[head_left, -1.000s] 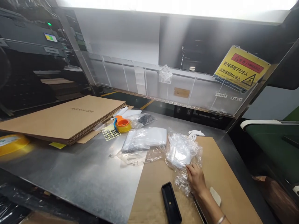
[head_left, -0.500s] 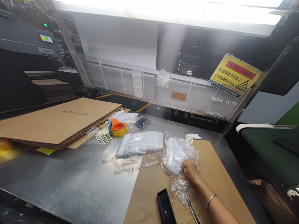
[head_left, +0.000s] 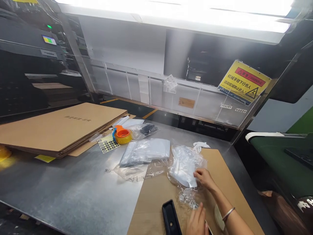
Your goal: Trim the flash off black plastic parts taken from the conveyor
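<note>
A heap of clear plastic bags point(head_left: 182, 166) lies crumpled at the far part of a brown cardboard sheet point(head_left: 151, 209). My right hand point(head_left: 204, 178) is at the heap's right edge, fingers closed in a pinch on the plastic. Low in the picture, my left hand point(head_left: 196, 222) has its fingers stretched out, just short of a wad of crumpled clear film point(head_left: 187, 195). Beneath this hand a slim metal tool is mostly hidden. To its left rests a black oblong tray-like piece point(head_left: 171, 217). A pale round object point(head_left: 219, 218) shows partly beside my right forearm.
A bagged stack of clear film point(head_left: 149, 150) lies left of the heap. Beyond it are an orange tape dispenser point(head_left: 123, 134), a sticker sheet point(head_left: 107, 144) and flat cardboard point(head_left: 66, 127). A white glove point(head_left: 201, 145) lies behind the cardboard sheet. A partition point(head_left: 122, 81) borders the metal table point(head_left: 93, 189).
My left hand has come in from the bottom, over the slim metal tool. My right hand has shifted slightly right, and the heap's near corner now spreads towards me. The pale round object has appeared.
</note>
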Action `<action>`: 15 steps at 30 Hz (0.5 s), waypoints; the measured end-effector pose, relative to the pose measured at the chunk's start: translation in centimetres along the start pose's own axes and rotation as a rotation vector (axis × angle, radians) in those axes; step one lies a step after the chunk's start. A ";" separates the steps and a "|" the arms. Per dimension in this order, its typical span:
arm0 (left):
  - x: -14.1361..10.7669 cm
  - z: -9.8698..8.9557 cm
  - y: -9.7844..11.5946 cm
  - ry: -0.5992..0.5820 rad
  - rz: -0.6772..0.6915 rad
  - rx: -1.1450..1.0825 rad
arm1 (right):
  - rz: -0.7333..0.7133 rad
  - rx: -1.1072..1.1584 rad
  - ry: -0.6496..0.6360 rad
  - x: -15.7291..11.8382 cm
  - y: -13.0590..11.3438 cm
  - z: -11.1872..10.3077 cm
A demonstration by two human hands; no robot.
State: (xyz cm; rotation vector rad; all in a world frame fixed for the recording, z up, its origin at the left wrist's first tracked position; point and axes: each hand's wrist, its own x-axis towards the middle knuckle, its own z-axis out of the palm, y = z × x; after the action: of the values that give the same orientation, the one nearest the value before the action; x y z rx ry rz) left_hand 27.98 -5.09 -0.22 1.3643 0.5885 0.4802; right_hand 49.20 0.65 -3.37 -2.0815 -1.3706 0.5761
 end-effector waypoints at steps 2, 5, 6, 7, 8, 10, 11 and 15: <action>2.8 -0.6 0.1 0.096 0.081 0.082 | -0.009 0.054 0.020 -0.5 -0.1 -0.9; 7.0 -1.6 0.4 0.200 0.066 0.098 | -0.048 0.117 0.047 -1.7 -1.0 -1.8; 8.2 -1.9 0.5 0.216 0.045 0.089 | -0.068 0.132 0.055 -2.2 -1.5 -1.9; 9.1 -2.1 0.5 0.225 0.030 0.077 | -0.088 0.145 0.063 -2.7 -2.0 -1.9; 9.8 -2.2 0.4 0.233 0.019 0.066 | -0.108 0.155 0.072 -3.2 -2.4 -1.8; 10.6 -2.3 -0.1 0.255 0.010 0.056 | -0.136 0.171 0.099 -4.2 -3.2 -1.4; 10.6 -2.3 -0.4 0.274 0.009 0.061 | -0.143 0.178 0.122 -4.7 -3.6 -1.2; 9.3 -3.0 -1.6 0.393 0.064 0.154 | -0.132 0.199 0.285 -6.2 -4.8 -0.6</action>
State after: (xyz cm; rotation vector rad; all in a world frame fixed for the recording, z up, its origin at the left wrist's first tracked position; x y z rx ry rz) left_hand 33.18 2.86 -3.12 1.4470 0.9199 0.7773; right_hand 43.95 -3.71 0.58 -1.8182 -1.2223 0.3305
